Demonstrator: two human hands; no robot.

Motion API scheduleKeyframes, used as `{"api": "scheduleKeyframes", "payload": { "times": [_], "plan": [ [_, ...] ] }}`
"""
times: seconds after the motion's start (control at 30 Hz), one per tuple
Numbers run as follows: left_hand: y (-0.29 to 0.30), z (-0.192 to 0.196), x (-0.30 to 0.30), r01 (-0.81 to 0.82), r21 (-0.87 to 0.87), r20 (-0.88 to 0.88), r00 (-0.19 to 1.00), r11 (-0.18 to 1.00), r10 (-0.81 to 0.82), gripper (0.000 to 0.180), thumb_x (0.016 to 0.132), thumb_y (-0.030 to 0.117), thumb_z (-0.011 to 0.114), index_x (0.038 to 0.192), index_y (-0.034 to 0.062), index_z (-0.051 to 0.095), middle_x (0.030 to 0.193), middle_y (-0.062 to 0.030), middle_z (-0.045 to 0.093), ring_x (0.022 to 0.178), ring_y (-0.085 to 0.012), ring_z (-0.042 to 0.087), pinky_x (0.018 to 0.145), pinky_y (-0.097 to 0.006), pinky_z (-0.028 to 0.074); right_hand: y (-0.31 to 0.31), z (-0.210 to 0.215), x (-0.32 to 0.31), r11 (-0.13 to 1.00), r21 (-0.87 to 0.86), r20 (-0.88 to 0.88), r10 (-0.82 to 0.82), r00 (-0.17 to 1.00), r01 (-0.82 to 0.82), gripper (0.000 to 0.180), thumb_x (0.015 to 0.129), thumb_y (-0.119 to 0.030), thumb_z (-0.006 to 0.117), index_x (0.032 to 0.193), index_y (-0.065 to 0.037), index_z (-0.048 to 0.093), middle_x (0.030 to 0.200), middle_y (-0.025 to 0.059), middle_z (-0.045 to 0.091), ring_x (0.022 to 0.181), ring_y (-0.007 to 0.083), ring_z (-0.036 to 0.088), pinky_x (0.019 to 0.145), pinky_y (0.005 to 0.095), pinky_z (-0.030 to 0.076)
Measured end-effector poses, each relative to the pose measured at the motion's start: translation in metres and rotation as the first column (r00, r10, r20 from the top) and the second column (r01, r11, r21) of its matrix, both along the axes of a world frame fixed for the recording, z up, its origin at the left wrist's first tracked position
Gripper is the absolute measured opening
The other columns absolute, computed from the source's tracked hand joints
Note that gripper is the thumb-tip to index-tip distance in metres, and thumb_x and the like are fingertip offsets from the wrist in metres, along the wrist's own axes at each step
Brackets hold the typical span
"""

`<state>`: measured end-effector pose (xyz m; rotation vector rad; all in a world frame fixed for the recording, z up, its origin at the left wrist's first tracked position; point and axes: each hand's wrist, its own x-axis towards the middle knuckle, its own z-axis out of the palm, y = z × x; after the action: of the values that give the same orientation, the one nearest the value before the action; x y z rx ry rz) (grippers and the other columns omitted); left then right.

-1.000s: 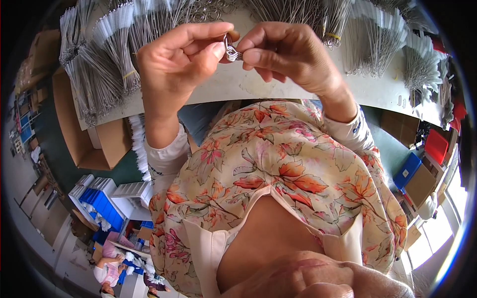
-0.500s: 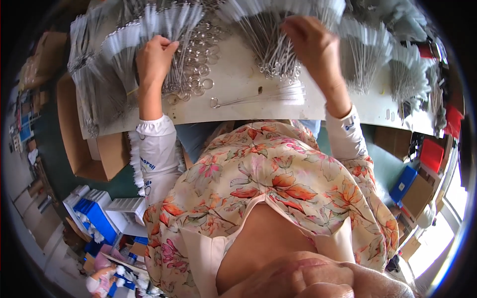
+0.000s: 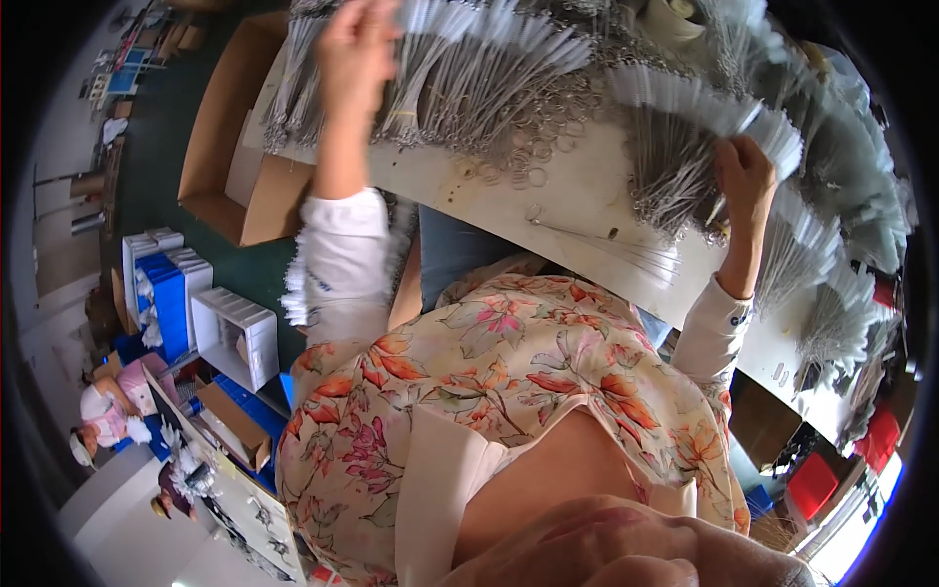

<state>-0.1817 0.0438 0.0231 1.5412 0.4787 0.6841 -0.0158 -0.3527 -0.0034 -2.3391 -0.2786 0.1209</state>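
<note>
My left hand point(image 3: 358, 57) is raised over bundled wire brushes point(image 3: 416, 93) at the left of the table. Motion smears its fingers, so I cannot make out their grip. My right hand point(image 3: 747, 178) is closed at the right side of a fanned pile of wire brushes point(image 3: 670, 147), fingers curled on the wires near the white bristles. The pile has thin twisted wire stems and ring ends toward me. A few loose brushes point(image 3: 626, 250) lie near the table's front edge. Between the bundles and the pile are scattered metal rings point(image 3: 540, 147).
The pale table point(image 3: 577, 196) runs slantwise across the view. More brushes point(image 3: 836, 303) stand in clumps at the right. An open cardboard box point(image 3: 269, 201) is on the left, with white and blue crates point(image 3: 235, 338) below it. A red stool point(image 3: 812, 484) is at the lower right.
The view has turned, shifting the table to the right. My left hand has moved up and away across the left bundles. My right hand has come down to the right side of the pile.
</note>
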Motion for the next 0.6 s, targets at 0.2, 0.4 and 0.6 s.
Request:
{"api": "scheduleKeyframes", "payload": {
  "times": [0.2, 0.4, 0.6],
  "plan": [
    [0.119, -0.077, -0.037, 0.457, 0.646, -0.741, 0.568, 0.611, 0.357, 0.040, 0.079, 0.041, 0.062, 0.083, 0.0015, 0.065, 0.081, -0.0175, 0.064, 0.072, -0.0259, 0.060, 0.069, -0.034, 0.045, -0.043, 0.037, 0.008, 0.561, 0.821, 0.098, -0.320, 0.942, 0.104, 0.024, 0.090, -0.019, 0.048, 0.090, 0.004, 0.057, 0.076, 0.0108, 0.060, 0.064, 0.0192, 0.061, 0.060, 0.0301, 0.053],
    [0.140, -0.096, -0.051, -0.052, 0.109, -0.543, 0.833, 0.993, 0.103, 0.020, 0.084, 0.025, 0.062, 0.085, 0.0043, 0.063, 0.073, 0.0005, 0.058, 0.043, -0.0012, 0.030, 0.036, -0.020, 0.016, -0.177, 0.020, 0.011, 0.815, 0.396, 0.240, -0.536, 0.810, 0.422, 0.021, 0.089, -0.019, 0.049, 0.091, -0.006, 0.065, 0.065, -0.0021, 0.051, 0.055, 0.0077, 0.047, 0.049, 0.0221, 0.038],
    [0.138, -0.086, -0.042, -0.073, 0.114, -0.584, 0.802, 0.991, 0.126, 0.019, 0.084, 0.024, 0.062, 0.086, 0.0055, 0.062, 0.076, -0.0007, 0.061, 0.040, -0.0019, 0.028, 0.034, -0.020, 0.016, -0.200, -0.021, 0.006, 0.807, -0.224, 0.432, -0.420, 0.798, 0.546, 0.026, 0.077, -0.037, 0.060, 0.089, -0.016, 0.070, 0.084, 0.0107, 0.067, 0.076, 0.0291, 0.064, 0.069, 0.0373, 0.050]
  ]
}}
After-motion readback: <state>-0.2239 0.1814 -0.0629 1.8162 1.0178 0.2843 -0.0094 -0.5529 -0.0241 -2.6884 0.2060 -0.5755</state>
